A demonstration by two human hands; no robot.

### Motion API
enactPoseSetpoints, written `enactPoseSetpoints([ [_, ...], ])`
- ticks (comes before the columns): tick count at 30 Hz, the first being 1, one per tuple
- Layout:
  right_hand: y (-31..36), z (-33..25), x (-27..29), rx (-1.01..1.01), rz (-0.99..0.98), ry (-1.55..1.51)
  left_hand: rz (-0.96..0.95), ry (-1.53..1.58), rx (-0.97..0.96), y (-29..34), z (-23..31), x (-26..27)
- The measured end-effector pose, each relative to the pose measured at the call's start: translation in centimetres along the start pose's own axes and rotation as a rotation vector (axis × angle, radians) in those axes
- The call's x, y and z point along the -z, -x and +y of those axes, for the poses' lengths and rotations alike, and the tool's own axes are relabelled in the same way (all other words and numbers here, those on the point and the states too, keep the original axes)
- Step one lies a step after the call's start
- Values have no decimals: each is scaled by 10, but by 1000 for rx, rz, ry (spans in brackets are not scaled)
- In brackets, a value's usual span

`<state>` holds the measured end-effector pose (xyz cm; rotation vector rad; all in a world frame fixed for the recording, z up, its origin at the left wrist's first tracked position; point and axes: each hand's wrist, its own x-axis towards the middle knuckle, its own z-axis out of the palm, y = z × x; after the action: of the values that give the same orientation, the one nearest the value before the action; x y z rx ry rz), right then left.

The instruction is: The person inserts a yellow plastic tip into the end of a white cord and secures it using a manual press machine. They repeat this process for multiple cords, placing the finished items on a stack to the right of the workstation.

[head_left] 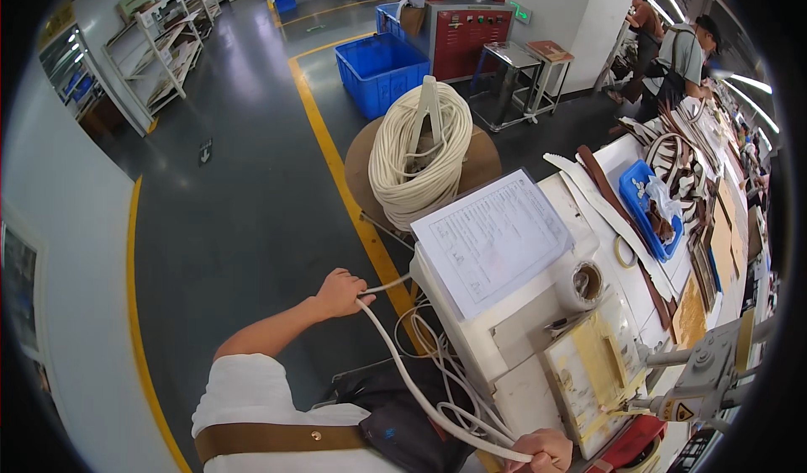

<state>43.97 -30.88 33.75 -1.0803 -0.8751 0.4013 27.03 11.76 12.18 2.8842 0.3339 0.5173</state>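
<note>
Fingers of our left hand (340,293) are wrapped around the cord (409,382), nearer us than the coil (395,158) and to its left; our right hand's pinch it farther from the coil, and the right hand (546,451) sits right of it. Cord sags between them. Beyond, the table (464,347) stands right of the coil. We seem to be drawing out a length; continuing would call for a steady right grip and a looser left.

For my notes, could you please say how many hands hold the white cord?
2: the left hand, left of centre, and the right hand, near the picture's lower edge.
</note>
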Motion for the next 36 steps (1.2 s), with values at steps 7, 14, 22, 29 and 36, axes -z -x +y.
enactPoseSetpoints([
  [7, -24, -25, -4, -294, -93, 117, -205, 413, 441, -5, 52, -4],
  [14, -18, -17, -1, -392, -104, 90, -276, 475, 365, 0, 88, 6],
  [22, -22, -22, -7, -445, -9, 69, -252, 581, 381, -10, 113, 19],
  [29, -22, -15, -5, -428, 53, 85, -244, 703, 488, -18, 121, 24],
  [36, -9, -10, 6, -482, 98, 127, -272, 708, 505, -18, 62, -26],
])
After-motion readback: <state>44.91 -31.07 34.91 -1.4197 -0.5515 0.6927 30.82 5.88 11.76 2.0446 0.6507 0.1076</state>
